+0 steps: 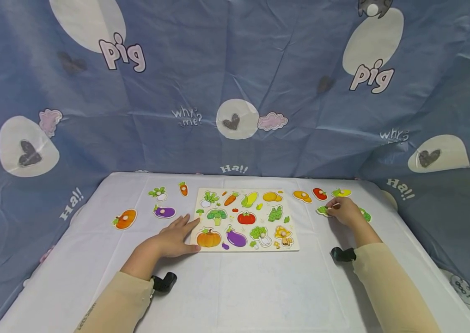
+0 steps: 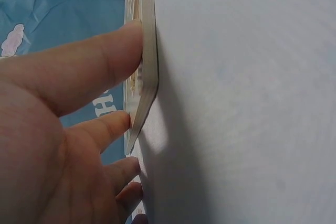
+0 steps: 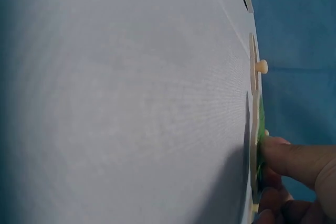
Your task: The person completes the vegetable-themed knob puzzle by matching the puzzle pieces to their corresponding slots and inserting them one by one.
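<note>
A flat vegetable puzzle board lies on the white table. My left hand is spread at its left side, with the thumb and a fingertip touching the board's edge in the left wrist view. At the right, my right hand pinches a green vegetable puzzle piece between thumb and fingers. In the right wrist view, that green piece stands edge-on, with a shadow beside it. On the board, a leafy cabbage piece and a mushroom piece show knobs.
Left of the board lie turnip, carrot, eggplant and pumpkin pieces. Potato, tomato, corn and a partly hidden green piece lie right. A patterned blue cloth hangs behind.
</note>
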### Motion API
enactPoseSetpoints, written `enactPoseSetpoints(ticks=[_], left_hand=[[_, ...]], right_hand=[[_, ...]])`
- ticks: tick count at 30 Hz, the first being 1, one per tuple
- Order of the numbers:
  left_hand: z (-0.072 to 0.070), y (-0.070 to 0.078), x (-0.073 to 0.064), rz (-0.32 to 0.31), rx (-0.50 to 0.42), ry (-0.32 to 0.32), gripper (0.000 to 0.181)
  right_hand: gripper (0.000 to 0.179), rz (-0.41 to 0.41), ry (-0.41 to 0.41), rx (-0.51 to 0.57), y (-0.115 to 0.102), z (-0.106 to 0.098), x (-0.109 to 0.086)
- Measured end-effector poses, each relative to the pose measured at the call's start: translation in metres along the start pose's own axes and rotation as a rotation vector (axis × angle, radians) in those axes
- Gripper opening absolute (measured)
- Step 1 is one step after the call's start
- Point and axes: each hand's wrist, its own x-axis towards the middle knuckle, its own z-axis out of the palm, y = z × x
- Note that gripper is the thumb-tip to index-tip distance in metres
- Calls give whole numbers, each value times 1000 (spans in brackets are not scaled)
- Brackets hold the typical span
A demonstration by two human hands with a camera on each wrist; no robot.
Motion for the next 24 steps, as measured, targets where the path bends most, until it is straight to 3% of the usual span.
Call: enactPoseSetpoints(ticks=[5, 13, 24], left_hand=[[1, 0, 1, 3, 4, 3, 86], [1, -1, 1, -6, 4, -1, 86], [3, -3, 4, -8, 11, -1, 86]], right_hand=[[17, -34, 4, 5, -7, -4, -8], [21, -190, 5, 9, -24, -12, -25], [17, -342, -16, 18, -59, -11, -40]])
